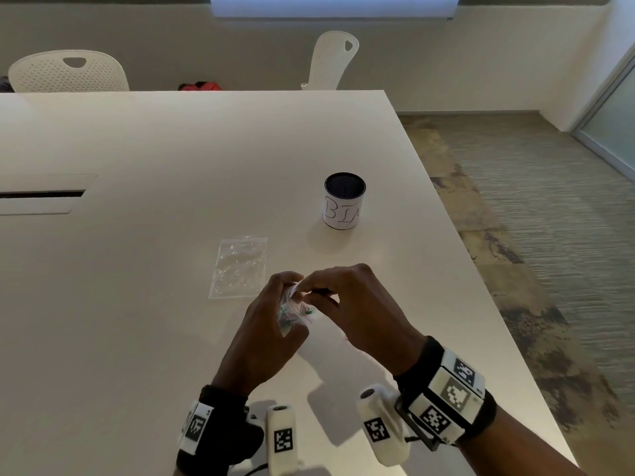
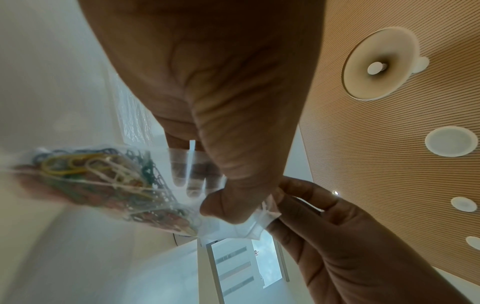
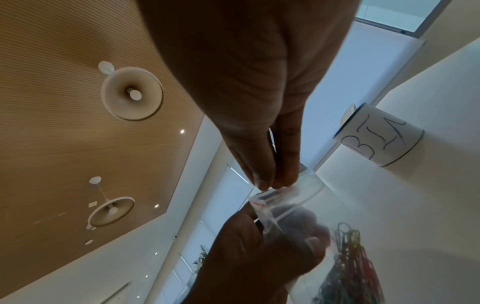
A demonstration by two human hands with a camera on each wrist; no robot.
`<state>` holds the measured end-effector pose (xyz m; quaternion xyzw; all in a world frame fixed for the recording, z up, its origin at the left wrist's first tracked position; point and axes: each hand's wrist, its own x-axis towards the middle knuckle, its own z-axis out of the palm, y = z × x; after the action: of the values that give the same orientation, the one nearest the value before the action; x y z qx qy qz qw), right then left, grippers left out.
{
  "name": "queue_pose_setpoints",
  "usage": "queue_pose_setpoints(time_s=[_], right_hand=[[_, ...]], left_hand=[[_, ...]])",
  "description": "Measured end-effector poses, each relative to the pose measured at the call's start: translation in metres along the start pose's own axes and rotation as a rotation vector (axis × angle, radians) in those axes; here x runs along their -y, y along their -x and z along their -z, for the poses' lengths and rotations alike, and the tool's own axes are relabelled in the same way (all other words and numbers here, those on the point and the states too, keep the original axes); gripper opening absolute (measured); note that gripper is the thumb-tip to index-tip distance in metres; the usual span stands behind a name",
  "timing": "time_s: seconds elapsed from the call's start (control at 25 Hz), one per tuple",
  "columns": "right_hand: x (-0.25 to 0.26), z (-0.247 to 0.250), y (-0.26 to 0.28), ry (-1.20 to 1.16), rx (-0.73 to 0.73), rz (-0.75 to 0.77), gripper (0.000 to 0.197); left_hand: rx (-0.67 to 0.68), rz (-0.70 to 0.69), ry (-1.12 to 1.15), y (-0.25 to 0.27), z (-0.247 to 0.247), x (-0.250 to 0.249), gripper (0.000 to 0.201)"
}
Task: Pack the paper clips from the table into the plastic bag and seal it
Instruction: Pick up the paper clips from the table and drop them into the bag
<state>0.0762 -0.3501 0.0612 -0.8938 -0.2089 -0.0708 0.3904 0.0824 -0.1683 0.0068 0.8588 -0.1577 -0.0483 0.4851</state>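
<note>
A: What do the hands hold?

B: The left hand (image 1: pixel 271 324) holds a small clear plastic bag (image 2: pixel 182 185) up off the tabletop (image 1: pixel 137 269). Its fingers sit behind the bag and its thumb (image 2: pixel 233 185) presses on the front, near the top. So that grip is closed on the bag.

A: And the other hand?

B: The right hand (image 1: pixel 357 304) pinches the top edge of the same bag with its thumb and a finger (image 3: pixel 285 164). That grip is closed on the bag too. The two hands are very close, almost touching.

A: Where are the paper clips (image 2: pixel 103 179)?

B: They are inside the bag, bunched in the lower part. I see yellow, green, white and red ones. From the right wrist they hang as a clump (image 3: pixel 348 267) below the left hand's fingers.

A: Is the top zipped?

B: I cannot tell. The top is crumpled between the fingers.

A: What else is around?

B: A second clear bag (image 1: pixel 240 266) lies flat on the tabletop, just past the hands, to the left. Farther off to the right stands a round cup (image 1: pixel 343 201) with "BIN" written on its white paper. Two white chairs (image 1: pixel 68 72) stand behind the far edge.
</note>
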Motion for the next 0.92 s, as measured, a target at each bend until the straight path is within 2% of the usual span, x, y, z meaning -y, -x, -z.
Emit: queue_pose_setpoints(time_s=[0.12,0.24,0.32,0.44,0.52,0.6,0.72,0.8,0.92], right_hand=[[-0.01,0.01,0.001,-0.003,-0.075,-0.029,0.01],[-0.035,0.022,0.01,0.018,-0.109,-0.154,0.008],[-0.053,0.026,0.02,0.056,0.003,-0.256,0.014],[-0.068,0.02,0.034,0.193,0.346,-0.332,0.053],[-0.067,0.01,0.041,0.28,0.471,-0.319,0.061],[-0.064,-0.004,0.046,0.368,0.454,-0.26,0.046],[-0.063,-0.023,0.05,0.317,0.369,-0.221,0.011],[-0.063,-0.029,0.049,0.312,0.37,-0.223,0.006],[-0.06,-0.026,0.046,0.367,0.366,-0.232,0.01]], left_hand=[[-0.01,-0.015,0.014,0.001,0.001,0.0,0.062],[-0.021,-0.024,0.011,0.002,0.002,0.003,0.063],[-0.025,-0.029,0.011,0.003,0.002,0.005,0.063],[-0.023,-0.037,0.013,0.002,0.002,0.005,0.063],[-0.015,-0.04,0.011,0.002,0.002,0.006,0.063],[-0.013,-0.041,0.004,0.001,0.002,0.006,0.064],[-0.014,-0.041,0.002,0.002,0.003,0.007,0.064],[-0.012,-0.038,0.001,0.002,0.003,0.008,0.064],[-0.013,-0.041,0.003,0.002,0.004,0.008,0.063]])
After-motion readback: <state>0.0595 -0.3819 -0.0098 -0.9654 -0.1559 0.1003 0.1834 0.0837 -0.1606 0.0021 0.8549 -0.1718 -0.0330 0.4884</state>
